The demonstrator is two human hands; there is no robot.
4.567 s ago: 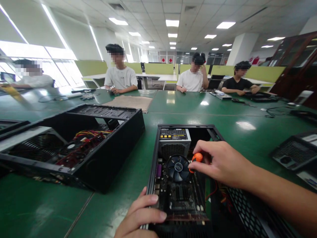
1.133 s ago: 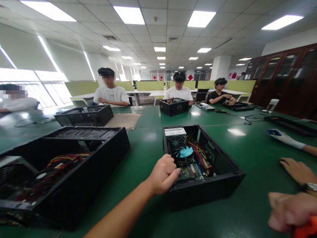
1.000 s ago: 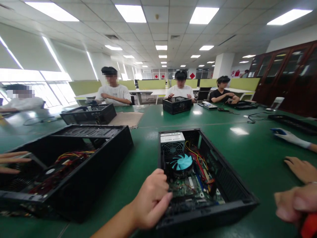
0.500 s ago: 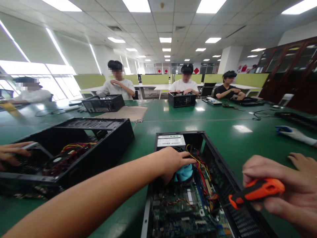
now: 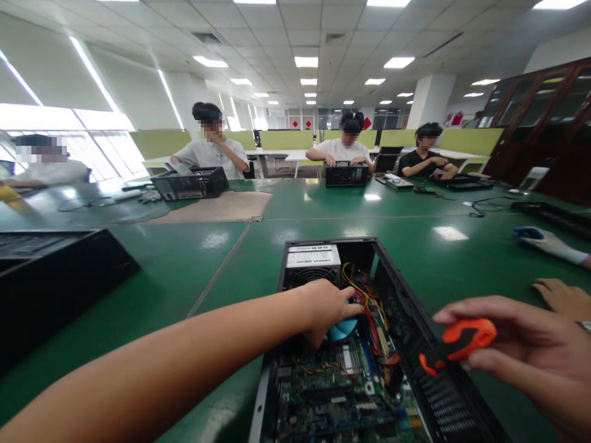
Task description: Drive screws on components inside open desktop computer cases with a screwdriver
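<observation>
An open black computer case [image 5: 410, 307] lies on the green table in front of me, its motherboard [image 5: 337, 400], power supply [image 5: 314, 261] and blue cooler fan [image 5: 344, 329] exposed. My left hand [image 5: 325, 307] reaches into the case and rests over the blue fan, fingers curled on it beside the red and yellow wires [image 5: 369, 301]. My right hand [image 5: 521, 363] hovers at the case's right wall, closed around an orange-and-black screwdriver [image 5: 455, 344] whose handle points right.
Another black case [image 5: 55, 277] sits at the left. A co-worker's bare hand [image 5: 561, 295] and a gloved hand [image 5: 547, 243] lie on the table at right. Several people sit across the table with cases [image 5: 191, 183] [image 5: 346, 174], a brown mat [image 5: 217, 206] and cables [image 5: 480, 209].
The neighbouring black case has slid away to the left. My left hand stays on the blue fan. My right hand with the screwdriver has shifted slightly toward the case.
</observation>
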